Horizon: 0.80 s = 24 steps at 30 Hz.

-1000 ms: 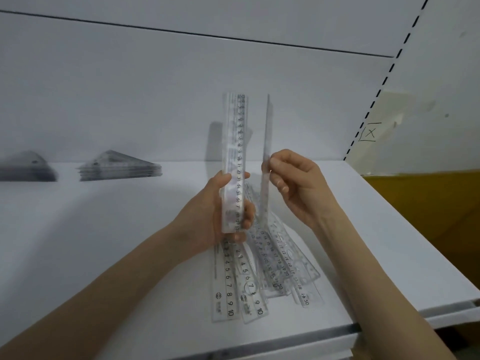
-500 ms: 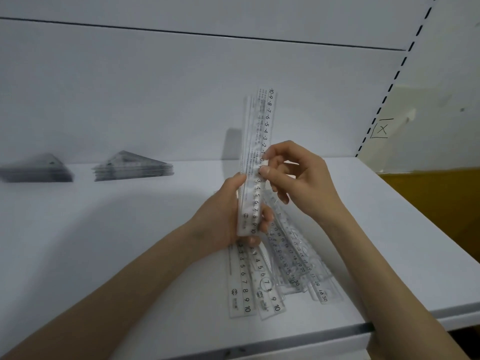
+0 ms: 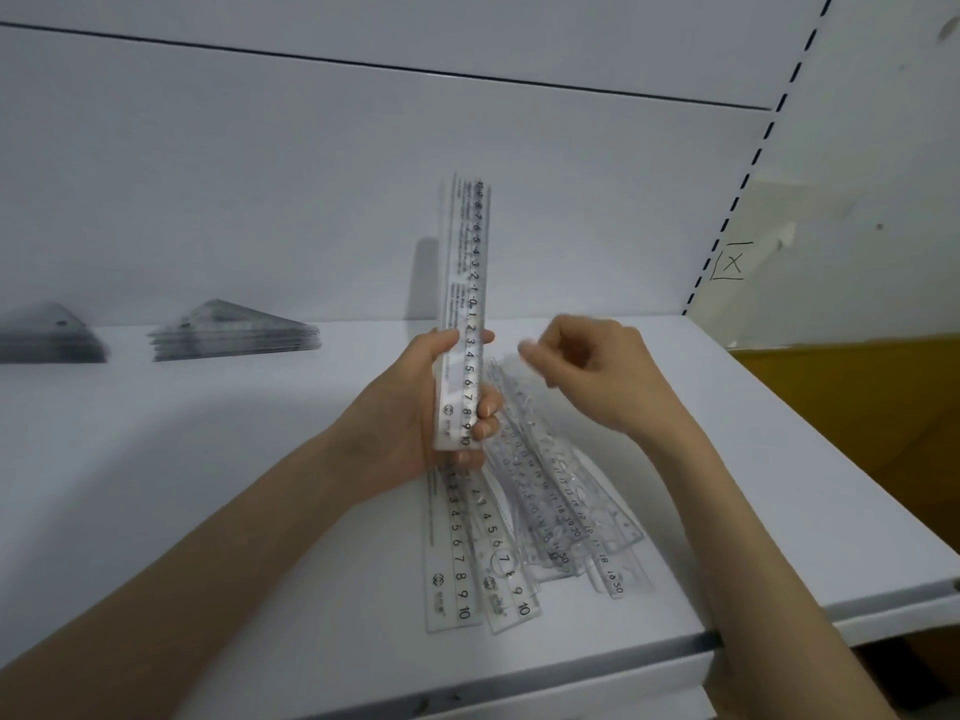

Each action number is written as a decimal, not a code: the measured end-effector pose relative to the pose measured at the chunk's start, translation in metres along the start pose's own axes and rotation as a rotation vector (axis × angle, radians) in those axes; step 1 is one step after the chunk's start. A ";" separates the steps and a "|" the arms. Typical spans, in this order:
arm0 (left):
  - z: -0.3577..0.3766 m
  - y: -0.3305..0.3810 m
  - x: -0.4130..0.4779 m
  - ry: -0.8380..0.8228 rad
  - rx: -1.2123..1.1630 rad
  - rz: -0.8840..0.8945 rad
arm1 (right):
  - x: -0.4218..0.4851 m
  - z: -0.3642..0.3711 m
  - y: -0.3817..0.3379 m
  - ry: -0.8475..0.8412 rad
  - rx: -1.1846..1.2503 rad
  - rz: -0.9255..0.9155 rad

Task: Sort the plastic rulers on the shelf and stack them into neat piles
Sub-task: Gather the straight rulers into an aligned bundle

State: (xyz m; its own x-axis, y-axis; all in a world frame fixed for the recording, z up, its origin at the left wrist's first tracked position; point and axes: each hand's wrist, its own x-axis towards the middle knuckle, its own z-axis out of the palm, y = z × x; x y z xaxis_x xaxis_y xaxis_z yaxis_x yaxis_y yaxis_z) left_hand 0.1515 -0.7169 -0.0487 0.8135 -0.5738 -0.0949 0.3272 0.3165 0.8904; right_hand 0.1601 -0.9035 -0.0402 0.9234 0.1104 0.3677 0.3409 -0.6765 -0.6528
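1. Right hand [image 3: 597,376] has let go of the ruler it was pressing onto the bundle [image 3: 464,283] 0.5 s ago and pulled off to the right. That ruler now sits w/ the rest in the left hand [image 3: 410,413].
2. Meaning for the task: one more straight ruler looks sorted into the bundle. My guess is the right hand goes to the pile [image 3: 524,532] for the next one.
3. Head view, left hand: raised over the shelf [image 3: 208,511] at centre, thumb on the bundle's left edge, fingers wrapped round its right edge. Firm hold on the lower third. Bundle stands approx. upright, numbers facing the camera, top end against the back wall.
4. Right hand: just right of the bundle, not touching it, above the far end of the pile. Fingers loosely curled, thumb near index tip. Blurred, but nothing seen in it, so prob. empty.
5. Pile: loose clear rulers fanned on the shelf below both hands, near ends by the front edge, overlapping, not squared up. Plenty left to sort.
6. Two triangle stacks [image 3: 234,337] sit far left by the wall, already neat, well apart from the pile.
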 end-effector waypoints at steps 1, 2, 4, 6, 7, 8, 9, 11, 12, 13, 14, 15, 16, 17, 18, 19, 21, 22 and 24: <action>-0.001 0.000 0.001 0.008 -0.009 0.012 | -0.003 -0.004 0.004 -0.077 -0.080 0.057; -0.002 0.000 0.001 0.014 -0.017 0.021 | -0.005 -0.005 0.006 -0.158 -0.129 0.117; -0.003 0.000 0.002 0.024 -0.021 0.030 | -0.009 -0.003 0.004 -0.305 -0.184 0.210; -0.003 0.000 0.002 0.034 -0.012 0.040 | -0.010 -0.002 0.001 -0.413 -0.247 0.221; -0.004 0.000 0.002 0.038 -0.009 0.043 | -0.010 -0.004 -0.001 -0.440 -0.248 0.214; -0.004 0.000 0.002 0.039 -0.009 0.045 | -0.009 -0.006 -0.001 -0.453 -0.220 0.209; -0.005 0.001 0.002 0.038 -0.010 0.047 | -0.008 -0.009 -0.001 -0.466 -0.175 0.210; -0.006 0.002 0.002 0.043 -0.010 0.054 | -0.007 -0.012 0.001 -0.490 -0.089 0.228; -0.006 0.002 0.002 0.052 -0.009 0.057 | -0.006 -0.013 0.001 -0.495 -0.059 0.247; -0.006 0.003 0.002 0.059 -0.010 0.060 | -0.006 -0.012 0.002 -0.498 -0.029 0.271; -0.006 0.003 0.002 0.064 -0.011 0.063 | -0.006 -0.012 0.003 -0.503 0.010 0.295; -0.006 0.003 0.003 0.067 -0.010 0.064 | -0.006 -0.013 0.005 -0.513 0.059 0.318; -0.006 0.003 0.003 0.071 -0.010 0.064 | -0.006 -0.014 0.006 -0.527 0.115 0.339; -0.006 0.003 0.003 0.076 -0.011 0.064 | -0.006 -0.016 0.007 -0.533 0.173 0.356; -0.006 0.003 0.002 0.079 -0.014 0.067 | -0.005 -0.019 0.009 -0.527 0.230 0.370; -0.006 0.003 0.002 0.080 -0.018 0.071 | -0.006 -0.022 0.010 -0.507 0.288 0.379; -0.005 0.004 0.001 0.079 -0.030 0.076 | -0.006 -0.028 0.011 -0.419 0.391 0.369; -0.005 0.005 0.001 0.080 -0.035 0.078 | -0.006 -0.031 0.011 -0.352 0.444 0.342; -0.005 0.005 0.001 0.080 -0.037 0.077 | -0.007 -0.034 0.007 -0.210 0.614 0.258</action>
State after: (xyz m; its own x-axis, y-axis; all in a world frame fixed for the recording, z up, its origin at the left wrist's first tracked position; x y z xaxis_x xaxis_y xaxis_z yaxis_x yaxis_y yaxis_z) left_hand 0.1562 -0.7123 -0.0461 0.8722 -0.4850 -0.0633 0.2783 0.3859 0.8795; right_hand 0.1504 -0.9343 -0.0247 0.9818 0.1819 0.0552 0.0872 -0.1731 -0.9810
